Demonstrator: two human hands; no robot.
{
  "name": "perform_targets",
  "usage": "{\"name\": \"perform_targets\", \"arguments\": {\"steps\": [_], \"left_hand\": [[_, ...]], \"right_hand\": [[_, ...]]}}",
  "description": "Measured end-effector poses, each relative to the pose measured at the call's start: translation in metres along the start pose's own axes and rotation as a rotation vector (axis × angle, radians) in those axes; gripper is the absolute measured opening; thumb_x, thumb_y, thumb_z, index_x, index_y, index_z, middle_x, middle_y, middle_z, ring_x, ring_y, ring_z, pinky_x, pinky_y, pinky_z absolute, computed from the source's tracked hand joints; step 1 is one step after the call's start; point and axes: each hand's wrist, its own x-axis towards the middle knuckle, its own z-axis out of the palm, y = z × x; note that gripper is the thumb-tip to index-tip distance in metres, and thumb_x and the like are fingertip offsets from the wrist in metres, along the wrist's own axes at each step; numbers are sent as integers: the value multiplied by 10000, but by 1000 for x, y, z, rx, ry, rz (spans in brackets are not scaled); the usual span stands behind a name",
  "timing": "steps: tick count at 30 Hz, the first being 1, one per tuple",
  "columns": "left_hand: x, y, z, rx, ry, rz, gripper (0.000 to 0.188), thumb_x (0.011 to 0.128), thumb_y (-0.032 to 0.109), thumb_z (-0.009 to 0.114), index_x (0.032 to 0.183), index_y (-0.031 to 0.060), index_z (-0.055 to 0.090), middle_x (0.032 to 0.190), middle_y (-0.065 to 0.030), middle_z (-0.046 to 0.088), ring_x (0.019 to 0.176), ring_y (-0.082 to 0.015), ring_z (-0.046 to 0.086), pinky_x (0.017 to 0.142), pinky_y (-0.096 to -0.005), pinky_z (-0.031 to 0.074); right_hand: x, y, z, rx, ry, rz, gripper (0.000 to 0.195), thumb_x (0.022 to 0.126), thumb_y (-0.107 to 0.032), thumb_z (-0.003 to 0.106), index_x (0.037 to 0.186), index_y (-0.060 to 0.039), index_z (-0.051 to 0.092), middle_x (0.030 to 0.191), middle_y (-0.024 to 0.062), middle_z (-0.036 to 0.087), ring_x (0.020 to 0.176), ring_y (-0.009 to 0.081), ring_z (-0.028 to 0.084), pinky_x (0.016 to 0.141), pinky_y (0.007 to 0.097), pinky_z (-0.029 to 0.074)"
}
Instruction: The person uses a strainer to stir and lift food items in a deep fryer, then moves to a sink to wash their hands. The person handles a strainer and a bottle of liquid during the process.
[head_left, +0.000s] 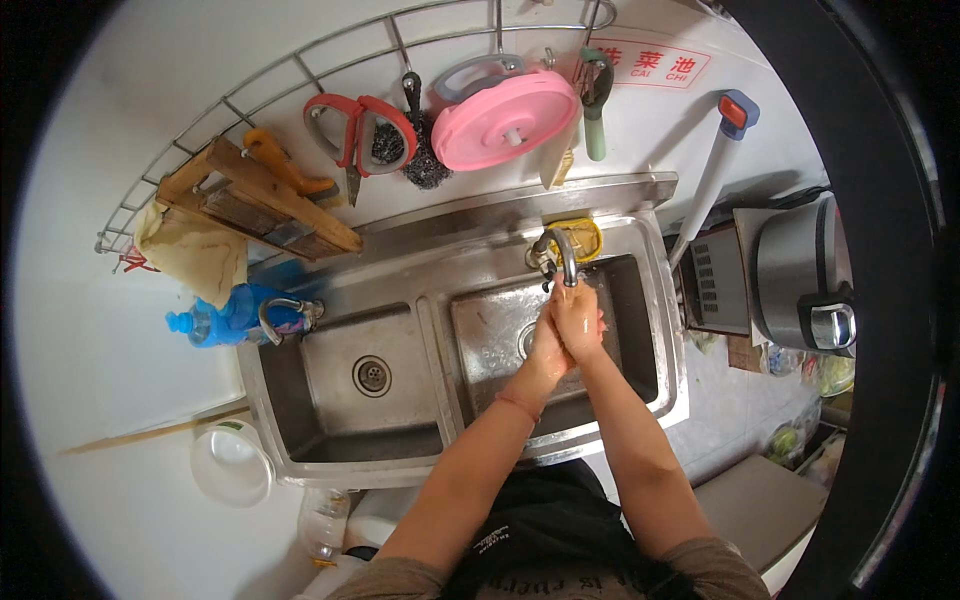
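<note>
Over the right basin of a stainless steel double sink (439, 360), my left hand (551, 346) and my right hand (579, 316) are pressed together, wet and shiny, under the spout of a curved metal faucet (568, 259). The right hand overlaps the left, so most of the left fingers are hidden. Nothing held shows in either hand. A thin red band circles the left wrist. Behind the faucet lies a yellow-rimmed item (583, 238) on the sink's ledge. A drain (526, 341) shows partly beside my hands.
From a wire rack (345, 71) hang red-handled scissors (360, 142), a pink lid (504, 121), a peeler and a wooden-framed grater (262, 206). Blue bottles (240, 315) stand left by a second faucet (274, 319). A gray cooker (799, 274) is right; a white bucket (231, 463) is lower left.
</note>
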Motion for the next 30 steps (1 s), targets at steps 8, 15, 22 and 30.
{"name": "perform_targets", "arguments": {"steps": [8, 15, 22, 30], "left_hand": [[0, -20, 5, 270, 202, 147, 666, 960, 602, 381, 1452, 154, 349, 1518, -41, 327, 1395, -234, 291, 1131, -494, 198], [-18, -6, 13, 504, 154, 52, 817, 913, 724, 296, 1475, 134, 350, 1521, -48, 338, 1410, -228, 259, 1140, -415, 188], [3, -9, -18, 251, 449, 245, 575, 965, 608, 362, 1283, 158, 527, 1304, -40, 531, 1169, -205, 492, 983, -393, 391], [14, 1, -28, -37, -73, 94, 506, 1021, 450, 290, 1163, 71, 593, 1116, -130, 649, 1048, -305, 602, 921, -414, 494]], "right_hand": [[-17, 38, -10, -497, 530, 378, 677, 974, -519, 429, 1441, -39, 338, 1454, 152, 384, 1329, 262, 375, 1094, 384, 314], [-20, 12, 5, 746, 209, 618, 715, 984, -506, 384, 1502, -60, 174, 1505, 167, 267, 1372, 275, 255, 1083, 390, 252], [-34, -21, 45, -104, 307, 414, 573, 1016, -385, 409, 1478, -72, 282, 1479, 125, 337, 1370, 241, 290, 1120, 341, 234], [-6, -1, 2, 990, 266, 281, 156, 982, -182, 543, 1010, -33, 579, 902, 56, 616, 738, 103, 591, 590, 171, 486]]}}
